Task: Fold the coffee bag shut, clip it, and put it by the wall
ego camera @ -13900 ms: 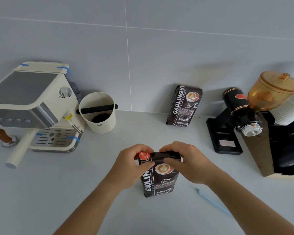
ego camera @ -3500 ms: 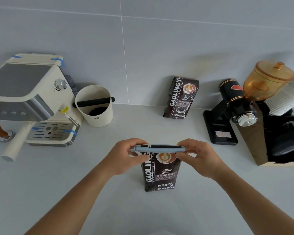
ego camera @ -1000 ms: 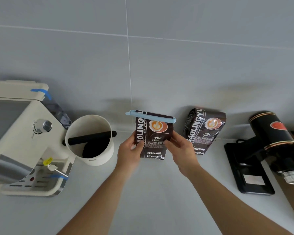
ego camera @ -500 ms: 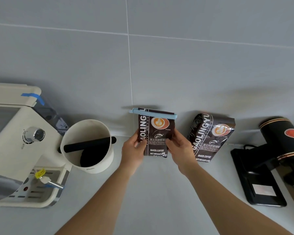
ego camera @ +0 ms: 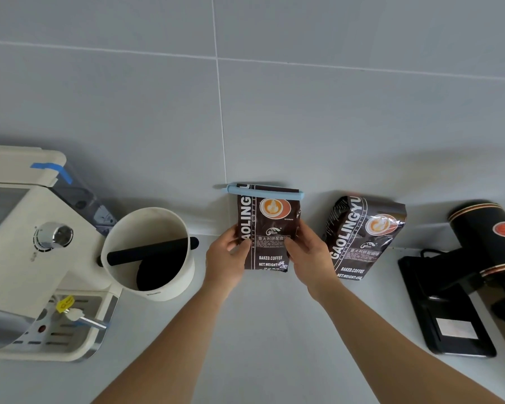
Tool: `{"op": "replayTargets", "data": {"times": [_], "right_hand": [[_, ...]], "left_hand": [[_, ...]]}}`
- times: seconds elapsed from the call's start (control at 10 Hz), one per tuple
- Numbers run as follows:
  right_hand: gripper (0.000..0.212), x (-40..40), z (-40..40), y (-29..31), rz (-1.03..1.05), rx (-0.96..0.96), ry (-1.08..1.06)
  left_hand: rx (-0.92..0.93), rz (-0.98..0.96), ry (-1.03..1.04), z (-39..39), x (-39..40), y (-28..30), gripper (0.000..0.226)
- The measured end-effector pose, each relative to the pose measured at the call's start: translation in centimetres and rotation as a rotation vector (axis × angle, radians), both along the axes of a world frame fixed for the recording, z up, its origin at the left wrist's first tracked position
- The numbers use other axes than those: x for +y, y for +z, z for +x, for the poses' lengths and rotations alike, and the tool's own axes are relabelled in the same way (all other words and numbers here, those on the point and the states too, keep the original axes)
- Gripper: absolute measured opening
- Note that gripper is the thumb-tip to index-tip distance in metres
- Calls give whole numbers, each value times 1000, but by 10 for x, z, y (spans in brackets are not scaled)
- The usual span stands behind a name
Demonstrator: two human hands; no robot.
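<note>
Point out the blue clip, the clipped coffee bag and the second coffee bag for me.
blue clip (ego camera: 264, 192): head view, middle of the bar.
clipped coffee bag (ego camera: 270, 228): head view, front panel between the hands.
second coffee bag (ego camera: 365, 237): head view, front panel.

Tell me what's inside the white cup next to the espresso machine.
The white cup has a black bar running across its opening, one end poking out through the wall. Below it the bottom looks dark; what lies directly under the bar is hidden.

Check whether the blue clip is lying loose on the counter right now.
No, the blue clip is clamped across the folded top of the coffee bag.
</note>
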State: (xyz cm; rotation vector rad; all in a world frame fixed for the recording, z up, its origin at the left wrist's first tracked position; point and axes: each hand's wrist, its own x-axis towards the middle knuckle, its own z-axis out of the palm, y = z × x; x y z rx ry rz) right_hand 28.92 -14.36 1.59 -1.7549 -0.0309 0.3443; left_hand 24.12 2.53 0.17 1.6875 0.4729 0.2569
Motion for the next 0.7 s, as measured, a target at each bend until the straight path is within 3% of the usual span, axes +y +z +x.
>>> {"op": "replayTargets", "data": {"times": [0.3, 0.7], "right_hand": [[34, 0, -8, 5, 46, 68, -67], [15, -6, -21, 32, 142, 153, -136]], "left_hand": [[59, 9, 35, -4, 1, 5, 19], [11, -304, 170, -20, 3, 33, 19]]}}
